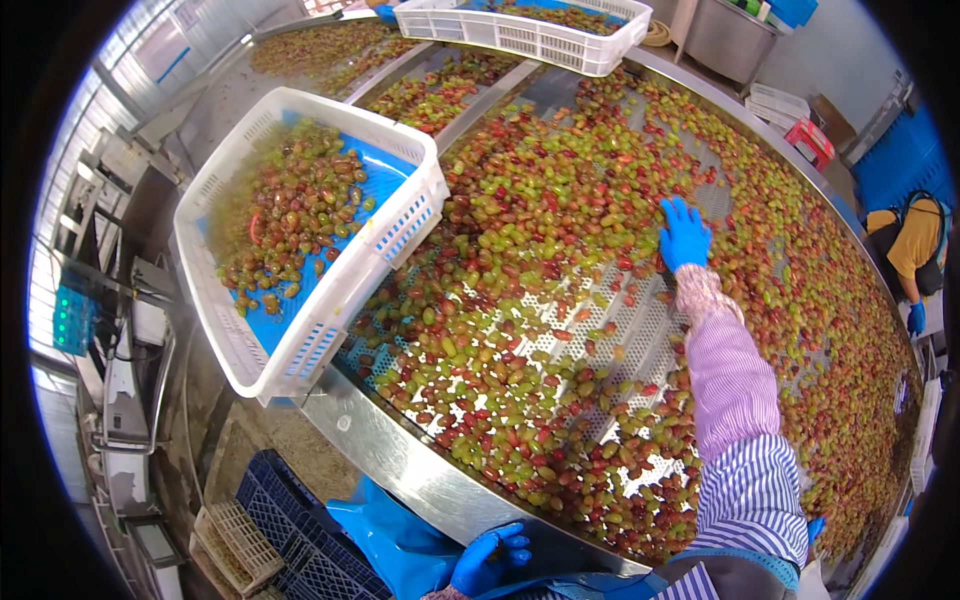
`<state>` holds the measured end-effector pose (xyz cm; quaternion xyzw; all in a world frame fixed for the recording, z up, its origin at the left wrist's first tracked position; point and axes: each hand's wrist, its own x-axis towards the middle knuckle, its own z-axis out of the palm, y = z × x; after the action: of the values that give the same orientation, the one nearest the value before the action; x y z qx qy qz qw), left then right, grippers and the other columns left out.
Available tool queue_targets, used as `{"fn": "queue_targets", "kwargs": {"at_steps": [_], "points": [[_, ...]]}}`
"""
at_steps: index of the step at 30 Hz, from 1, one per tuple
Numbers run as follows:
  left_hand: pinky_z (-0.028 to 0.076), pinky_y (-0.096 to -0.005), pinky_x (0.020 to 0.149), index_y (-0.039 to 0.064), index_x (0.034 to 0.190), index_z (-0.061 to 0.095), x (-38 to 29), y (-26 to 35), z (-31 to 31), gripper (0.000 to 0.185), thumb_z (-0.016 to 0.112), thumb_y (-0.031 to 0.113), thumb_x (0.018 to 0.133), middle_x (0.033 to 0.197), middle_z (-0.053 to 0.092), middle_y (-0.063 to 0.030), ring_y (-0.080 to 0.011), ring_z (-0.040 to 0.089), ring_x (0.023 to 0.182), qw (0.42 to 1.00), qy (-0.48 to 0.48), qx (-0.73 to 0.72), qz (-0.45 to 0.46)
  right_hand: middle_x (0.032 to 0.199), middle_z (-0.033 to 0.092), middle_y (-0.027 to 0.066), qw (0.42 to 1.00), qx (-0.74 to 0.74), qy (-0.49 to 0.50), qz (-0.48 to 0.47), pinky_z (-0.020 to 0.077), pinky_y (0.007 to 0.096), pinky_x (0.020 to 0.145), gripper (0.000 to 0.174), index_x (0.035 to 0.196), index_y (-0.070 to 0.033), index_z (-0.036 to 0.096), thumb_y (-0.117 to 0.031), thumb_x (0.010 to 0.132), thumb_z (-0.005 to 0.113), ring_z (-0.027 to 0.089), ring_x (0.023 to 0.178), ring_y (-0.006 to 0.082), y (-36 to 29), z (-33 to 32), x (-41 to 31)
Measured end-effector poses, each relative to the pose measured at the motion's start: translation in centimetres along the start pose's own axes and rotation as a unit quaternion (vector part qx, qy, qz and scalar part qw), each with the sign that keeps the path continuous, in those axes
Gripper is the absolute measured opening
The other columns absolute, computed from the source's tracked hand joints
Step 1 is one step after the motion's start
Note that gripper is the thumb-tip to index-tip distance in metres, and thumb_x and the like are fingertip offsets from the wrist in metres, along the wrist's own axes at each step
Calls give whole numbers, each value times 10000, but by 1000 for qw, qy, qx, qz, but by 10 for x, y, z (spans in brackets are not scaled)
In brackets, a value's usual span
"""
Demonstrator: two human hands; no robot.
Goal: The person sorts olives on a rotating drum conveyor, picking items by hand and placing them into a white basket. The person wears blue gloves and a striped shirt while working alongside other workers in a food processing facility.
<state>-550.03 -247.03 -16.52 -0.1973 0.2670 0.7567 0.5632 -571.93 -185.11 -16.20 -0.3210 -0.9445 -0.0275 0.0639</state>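
My right hand [684, 234], in a blue glove, reaches far across a perforated metal sorting table [637, 322]. Its fingers are spread over the loose red and green grapes [540, 195], touching or just above them. At the near steel rim [420, 457] is my left hand [491, 559], also blue-gloved, with curled fingers. A small dark patch shows between its thumb and fingers; whether that is a grape or a gap I cannot tell. On the table's left edge rests a white plastic crate [375, 247], lined with blue plastic and partly filled with darker grapes [300, 195].
Another white crate [525, 37] of grapes stands at the far rim. Dark blue crates [300, 517] and a cream crate [236, 544] sit below left. A blue-gloved hand [816, 529] shows beside my right sleeve. A person in a yellow top [915, 240] is at the right.
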Motion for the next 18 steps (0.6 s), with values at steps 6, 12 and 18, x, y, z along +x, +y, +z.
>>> {"fn": "queue_targets", "kwargs": {"at_steps": [6, 12, 18], "points": [[505, -425, 986, 123, 1471, 464, -2, 12, -19, 573, 596, 415, 996, 1267, 645, -63, -228, 615, 1137, 999, 12, -10, -38, 1621, 317, 60, 993, 96, -67, -10, 130, 794, 1087, 711, 1460, -236, 503, -704, 928, 438, 241, 1471, 442, -230, 8, 57], [516, -400, 966, 128, 1467, 469, 1, 27, -35, 566, 587, 424, 999, 1268, 650, -50, -215, 638, 1107, 994, 16, -41, -100, 1606, 340, 69, 904, 135, -39, -403, 88, 803, 1090, 597, 1403, -315, 564, -628, 895, 537, 167, 1519, 376, -388, 11, -53], [517, -401, 974, 119, 1473, 463, -6, 35, -37, 582, 583, 434, 998, 1267, 654, -66, -245, 637, 1127, 992, 30, -75, -97, 1519, 448, 26, 847, 188, 64, -494, 158, 786, 1083, 422, 1281, -344, 652, -508, 897, 592, 358, 1412, 323, -370, 37, -31]]}}
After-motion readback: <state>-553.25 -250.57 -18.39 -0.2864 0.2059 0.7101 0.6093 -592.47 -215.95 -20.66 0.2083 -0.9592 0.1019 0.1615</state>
